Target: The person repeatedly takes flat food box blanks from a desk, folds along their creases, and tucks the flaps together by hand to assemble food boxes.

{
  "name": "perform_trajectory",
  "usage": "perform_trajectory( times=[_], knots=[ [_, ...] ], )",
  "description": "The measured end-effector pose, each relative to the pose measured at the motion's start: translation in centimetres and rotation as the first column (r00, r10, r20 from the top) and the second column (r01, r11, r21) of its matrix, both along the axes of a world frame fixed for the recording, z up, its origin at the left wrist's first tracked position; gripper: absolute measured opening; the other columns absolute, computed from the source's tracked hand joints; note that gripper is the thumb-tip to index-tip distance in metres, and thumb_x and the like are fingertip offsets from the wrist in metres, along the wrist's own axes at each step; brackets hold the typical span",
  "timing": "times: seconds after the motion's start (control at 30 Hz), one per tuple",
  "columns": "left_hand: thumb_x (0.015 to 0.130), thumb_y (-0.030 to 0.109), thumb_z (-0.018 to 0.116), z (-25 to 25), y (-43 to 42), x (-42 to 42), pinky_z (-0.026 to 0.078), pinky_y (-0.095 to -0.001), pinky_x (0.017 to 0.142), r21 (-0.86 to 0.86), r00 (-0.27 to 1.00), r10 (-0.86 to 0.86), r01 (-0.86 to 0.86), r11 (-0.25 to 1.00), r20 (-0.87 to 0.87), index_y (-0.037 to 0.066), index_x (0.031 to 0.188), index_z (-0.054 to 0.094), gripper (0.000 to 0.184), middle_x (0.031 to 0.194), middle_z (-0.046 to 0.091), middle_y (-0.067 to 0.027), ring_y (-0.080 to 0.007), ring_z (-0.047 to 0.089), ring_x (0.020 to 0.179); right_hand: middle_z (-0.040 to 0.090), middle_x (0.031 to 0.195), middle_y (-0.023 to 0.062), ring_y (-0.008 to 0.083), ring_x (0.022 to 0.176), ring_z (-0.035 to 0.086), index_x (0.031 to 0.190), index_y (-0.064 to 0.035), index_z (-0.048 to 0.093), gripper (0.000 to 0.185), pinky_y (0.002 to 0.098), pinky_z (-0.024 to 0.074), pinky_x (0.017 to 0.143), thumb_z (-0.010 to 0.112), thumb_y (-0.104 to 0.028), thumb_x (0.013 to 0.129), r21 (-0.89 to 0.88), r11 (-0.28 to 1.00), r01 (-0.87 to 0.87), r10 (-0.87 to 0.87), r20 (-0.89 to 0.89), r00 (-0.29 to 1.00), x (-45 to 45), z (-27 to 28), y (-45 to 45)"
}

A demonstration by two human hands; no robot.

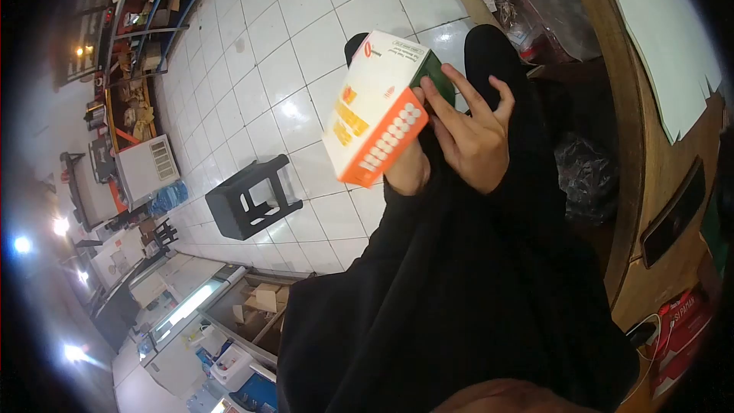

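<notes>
Against the right fingers [441,105], a box [373,107].

Phone [673,213] on table [633,99], stool [228,206] left of box [375,111]

Here's the lone head view, peering steeply down past the dark lap [459,298], left hand [410,172] and right hand [480,149] close! Its wide, rounded sweep catches tiled floor [306,46] beyond.

Right hand [478,144] half-curled and splayed, left hand [409,172] beside it, mostly hidden.
</notes>
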State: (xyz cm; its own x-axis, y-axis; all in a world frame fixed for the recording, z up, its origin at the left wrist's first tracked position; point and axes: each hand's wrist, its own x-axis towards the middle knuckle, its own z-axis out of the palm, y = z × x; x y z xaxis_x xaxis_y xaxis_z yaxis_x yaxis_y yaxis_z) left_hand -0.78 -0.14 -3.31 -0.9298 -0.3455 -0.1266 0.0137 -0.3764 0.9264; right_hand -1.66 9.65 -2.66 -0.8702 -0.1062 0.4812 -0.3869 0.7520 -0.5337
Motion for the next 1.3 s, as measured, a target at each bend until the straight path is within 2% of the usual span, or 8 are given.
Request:
perform_trajectory(
  times=[0.23, 0.27, 0.5, 0.63, 0.73, 0.8, 1.07, 1.3],
  knots=[
    [0.08, 0.008, 0.06, 0.4, 0.8, -1.5, 0.047, -0.0277, 0.074, -0.007, 0.996, 0.088, -0.088, 0.996, -0.031, -0.002, 0.112, 0.044, 0.037, 0.101, 0.053, -0.0101, -0.0156, 0.053, 0.088, 0.057, 0.104, 0.0201, 0.0348, 0.104, 0.052, 0.122, -0.0059, 0.047, 0.051, 0.0318, 0.0485, 0.072, 0.058, -0.002, 0.072, -0.44, 0.895, -0.072, 0.096, 0.034, 0.995, -0.4, -2.5, -0.2],
    [0.078, 0.01, 0.062, 0.1, 0.3, -1.5, 0.046, -0.0281, 0.076, -0.197, 0.998, -0.031, 0.018, 0.98, -0.064, -0.001, 0.111, 0.046, 0.039, 0.102, 0.053, -0.01, -0.0168, 0.053, 0.091, 0.059, 0.098, 0.0212, 0.033, 0.094, 0.057, 0.121, -0.0048, 0.047, 0.047, 0.0324, 0.0482, 0.069, 0.055, -0.003, 0.075, -0.495, 0.869, -0.014, 0.195, 0.316, 0.929, -0.4, -2.4, 0.4],
    [0.064, 0.011, 0.071, -3.7, -3.3, -0.2, 0.045, -0.0341, 0.078, -0.945, 0.796, -0.598, 0.26, 0.196, 0.095, 0.007, 0.098, 0.058, 0.037, 0.096, 0.058, -0.0125, -0.028, 0.054, 0.092, 0.057, 0.058, 0.0129, 0.0148, 0.045, 0.053, 0.096, 0.0018, 0.056, 0.02, 0.0276, 0.0398, 0.044, 0.05, -0.012, 0.082, -0.758, 0.618, 0.209, 0.372, 0.516, 0.772, -2.0, -8.4, 1.7],
    [0.068, 0.005, 0.066, -7.3, -3.9, 1.5, 0.044, -0.0363, 0.074, -0.94, 0.913, -0.386, 0.24, 0.241, 0.135, 0.006, 0.095, 0.058, 0.028, 0.093, 0.058, -0.0134, -0.0309, 0.055, 0.085, 0.057, 0.056, 0.0113, 0.0136, 0.045, 0.053, 0.09, 0.0016, 0.059, 0.017, 0.0267, 0.0401, 0.043, 0.054, -0.012, 0.081, -0.659, 0.724, 0.202, 0.419, 0.654, 0.631, -2.4, -8.7, 1.3],
    [0.076, 0.007, 0.062, -9.9, -4.2, 1.3, 0.044, -0.0275, 0.065, -0.92, 0.984, -0.088, -0.11, 0.376, -0.154, -0.001, 0.093, 0.056, 0.019, 0.083, 0.058, -0.0087, -0.0176, 0.056, 0.078, 0.062, 0.066, 0.015, 0.0196, 0.052, 0.059, 0.078, 0.0011, 0.064, 0.017, 0.0282, 0.0439, 0.048, 0.063, -0.016, 0.076, -0.596, 0.794, 0.122, 0.179, 0.421, 0.889, -2.4, -9.3, 0.0],
    [0.077, 0.01, 0.063, -12.7, -4.9, 2.3, 0.042, -0.0231, 0.058, -0.75, 0.995, 0.077, -0.002, 0.662, 0.065, -0.002, 0.09, 0.057, 0.019, 0.078, 0.056, -0.0056, -0.011, 0.053, 0.067, 0.062, 0.069, 0.0154, 0.0208, 0.055, 0.061, 0.079, 0.0005, 0.064, 0.018, 0.0283, 0.0453, 0.051, 0.065, -0.017, 0.075, -0.511, 0.856, 0.073, 0.196, 0.452, 0.87, -2.0, -9.1, -0.1],
    [0.08, 0.005, 0.057, -8.8, -6.6, 2.9, 0.028, -0.0193, 0.043, -0.184, 0.871, -0.133, 0.245, 0.952, 0.474, 0.001, 0.072, 0.059, 0.01, 0.061, 0.054, 0.0, -0.002, 0.037, 0.047, 0.064, 0.072, 0.0135, 0.0199, 0.065, 0.063, 0.078, -0.0016, 0.066, 0.015, 0.027, 0.0475, 0.062, 0.066, -0.015, 0.072, -0.521, 0.853, 0.033, 0.366, 0.642, 0.674, -1.4, -7.8, -0.6],
    [0.083, 0.0, 0.053, -9.9, -6.7, 4.2, 0.025, -0.0178, 0.041, 0.156, 0.907, -0.193, 0.144, 0.977, 0.375, 0.0, 0.084, 0.056, 0.003, 0.067, 0.054, -0.0014, -0.0033, 0.037, 0.048, 0.064, 0.075, 0.012, 0.0181, 0.069, 0.063, 0.085, -0.0011, 0.065, 0.017, 0.0267, 0.0475, 0.065, 0.066, -0.013, 0.073, -0.586, 0.809, 0.047, 0.443, 0.66, 0.607, -0.4, -8.6, -1.0]
  ],
)
